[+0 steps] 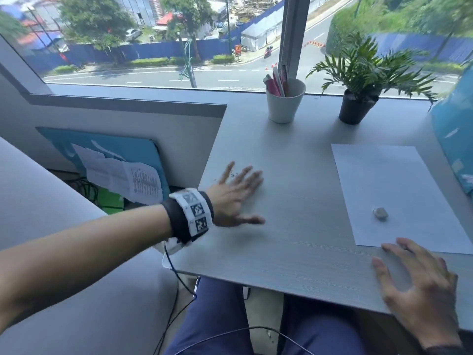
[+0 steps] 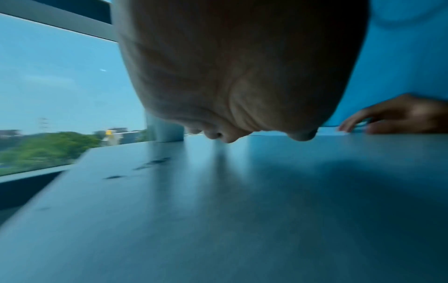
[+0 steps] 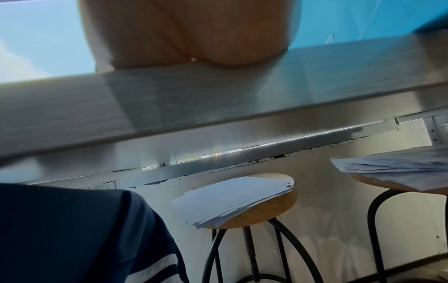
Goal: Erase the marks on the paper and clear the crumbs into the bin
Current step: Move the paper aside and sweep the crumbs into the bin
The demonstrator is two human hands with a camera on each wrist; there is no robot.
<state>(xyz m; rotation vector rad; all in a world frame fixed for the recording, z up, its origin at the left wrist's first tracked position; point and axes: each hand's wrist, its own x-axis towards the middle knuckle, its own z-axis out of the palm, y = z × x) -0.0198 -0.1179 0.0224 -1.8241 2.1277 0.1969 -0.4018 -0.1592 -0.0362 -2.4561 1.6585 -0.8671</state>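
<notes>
A white sheet of paper (image 1: 391,193) lies on the right side of the grey table (image 1: 294,226), with a small grey eraser (image 1: 380,213) resting on it. My left hand (image 1: 236,198) lies flat on the table near its left edge, fingers spread and straight, holding nothing. Dark eraser crumbs (image 1: 231,174) are scattered by its fingertips; the left wrist view shows these crumbs (image 2: 155,162) as blurred dark specks. My right hand (image 1: 414,280) rests open at the table's front edge, fingertips touching the paper's near corner. No bin is visible.
A white cup (image 1: 284,102) with pens and a potted plant (image 1: 358,98) stand at the back by the window. A blue panel (image 1: 453,139) leans at the right. Beyond the table's left edge is a drop to the floor. Stools (image 3: 244,203) with stacked papers stand under the table.
</notes>
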